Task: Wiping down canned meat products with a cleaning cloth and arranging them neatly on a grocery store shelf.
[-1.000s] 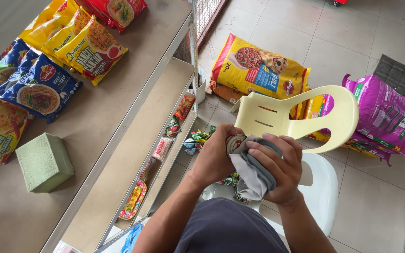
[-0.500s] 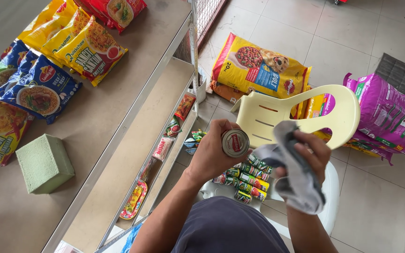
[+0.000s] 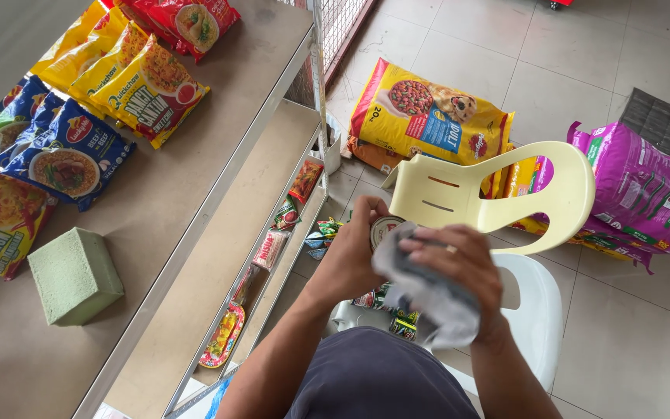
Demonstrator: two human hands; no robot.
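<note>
grey cloth (image 3: 428, 299), gripped in the right hand (image 3: 455, 268), presses against the round top of a small can (image 3: 383, 230) that the left hand (image 3: 354, 252) clasps from the left side. both hands meet in front of the chest, above a cream plastic chair (image 3: 505, 194).

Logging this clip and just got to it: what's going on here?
A person holds a small can in the left hand and presses a grey cloth against its top with the right hand. Below the hands, more cans sit on a white chair, beside a cream chair. Noodle packets and a green block lie on the shelf to the left.
</note>
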